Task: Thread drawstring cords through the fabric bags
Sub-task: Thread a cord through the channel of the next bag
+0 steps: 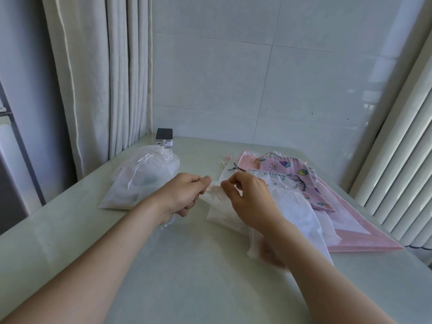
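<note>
The white bag [219,212] is lying near the middle of the desk [210,288], its top edge lifted and bunched between both hands. The left hand [182,195] is curling around the gathered hem, its fingers [201,183] pinching the fabric, while a white cord [170,222] is dangling from under its palm, probably being kept ready for feeding. The right hand [250,199] is pinching the same hem from the other side, seemingly holding the channel taut so that the cord can slide along. Whether the cord is already entering the hem cannot be told. A stack of patterned bags [287,168] is lying just right of the work, seemingly waiting. A heap of white corded bags [140,183] is sitting to the left, likely finished.
</note>
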`<state>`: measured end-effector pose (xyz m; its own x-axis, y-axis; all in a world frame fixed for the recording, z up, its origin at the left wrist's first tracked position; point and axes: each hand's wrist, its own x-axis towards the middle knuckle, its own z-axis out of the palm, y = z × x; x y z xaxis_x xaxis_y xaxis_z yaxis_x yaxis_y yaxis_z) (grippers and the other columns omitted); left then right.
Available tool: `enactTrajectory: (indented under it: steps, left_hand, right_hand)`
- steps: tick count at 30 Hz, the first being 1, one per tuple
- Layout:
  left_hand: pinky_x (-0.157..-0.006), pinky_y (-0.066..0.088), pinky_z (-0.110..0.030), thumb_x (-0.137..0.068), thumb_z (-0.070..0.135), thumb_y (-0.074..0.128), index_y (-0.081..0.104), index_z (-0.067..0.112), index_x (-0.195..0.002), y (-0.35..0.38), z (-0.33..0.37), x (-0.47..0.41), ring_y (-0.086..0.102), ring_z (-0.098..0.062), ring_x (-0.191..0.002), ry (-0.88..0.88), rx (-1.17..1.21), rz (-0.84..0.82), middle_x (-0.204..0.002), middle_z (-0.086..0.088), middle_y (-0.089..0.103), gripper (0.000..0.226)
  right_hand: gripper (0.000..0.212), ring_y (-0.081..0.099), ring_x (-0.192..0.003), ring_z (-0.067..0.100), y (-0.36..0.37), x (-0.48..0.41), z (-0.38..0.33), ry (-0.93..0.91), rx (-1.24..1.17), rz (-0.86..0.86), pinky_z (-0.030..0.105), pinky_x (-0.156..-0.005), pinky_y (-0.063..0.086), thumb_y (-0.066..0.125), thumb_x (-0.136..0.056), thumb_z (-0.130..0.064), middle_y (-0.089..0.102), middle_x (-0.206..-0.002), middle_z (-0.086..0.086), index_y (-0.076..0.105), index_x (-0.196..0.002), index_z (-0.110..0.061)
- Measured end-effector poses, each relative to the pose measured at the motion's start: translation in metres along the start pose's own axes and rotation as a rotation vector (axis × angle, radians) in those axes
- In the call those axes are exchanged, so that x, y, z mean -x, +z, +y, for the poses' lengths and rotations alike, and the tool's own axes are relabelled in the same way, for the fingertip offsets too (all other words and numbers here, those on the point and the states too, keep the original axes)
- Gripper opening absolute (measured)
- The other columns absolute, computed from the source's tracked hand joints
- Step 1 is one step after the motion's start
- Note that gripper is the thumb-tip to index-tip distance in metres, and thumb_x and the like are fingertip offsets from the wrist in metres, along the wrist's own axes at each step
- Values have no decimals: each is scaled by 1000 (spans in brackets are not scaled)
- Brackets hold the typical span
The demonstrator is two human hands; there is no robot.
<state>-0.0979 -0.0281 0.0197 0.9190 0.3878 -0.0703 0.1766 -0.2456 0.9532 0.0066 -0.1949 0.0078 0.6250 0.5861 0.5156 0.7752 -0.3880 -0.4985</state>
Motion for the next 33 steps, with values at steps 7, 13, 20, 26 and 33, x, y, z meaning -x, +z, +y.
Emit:
enactTrajectory:
  steps: [7,13,20,26,33]
  left_hand:
    - [-45,29,-22,-107,39,57,54,11,-78,-1,-1,1,27,-14,-49,141,-7,56,-60,1,30,40]
    - [-71,65,-41,-105,36,61,60,3,-80,4,1,2,65,-21,-67,223,217,81,-73,-9,59,42]
    - [-83,62,-39,-101,30,67,61,7,-68,11,8,2,70,-24,-79,306,357,122,-87,-15,71,41]
    - [-56,52,-30,-108,30,55,52,9,-79,15,9,4,67,-21,-71,196,501,31,-81,-10,66,36]
    - [-50,28,-25,-113,31,42,49,13,-88,11,5,1,47,-14,-64,133,301,32,-79,-4,54,32]
  right_hand:
    - [17,51,-71,7,-6,-2,-10,223,-217,119,25,-62,39,66,-90,-29,55,-69,-12,66,-76,-20]
    - [32,36,-51,8,-6,2,-7,233,-279,168,19,-48,29,75,-83,-35,38,-51,-12,59,-62,-17]
    - [23,37,-49,5,-2,1,-3,265,-343,41,25,-55,36,76,-78,-26,42,-47,-18,59,-64,-18]
    - [31,46,-53,1,0,2,-2,127,-178,57,16,-53,29,81,-84,-36,48,-48,-26,62,-64,-22]
    - [22,42,-48,9,1,0,-5,69,-201,47,22,-52,31,70,-97,-30,45,-46,-13,73,-77,-21]
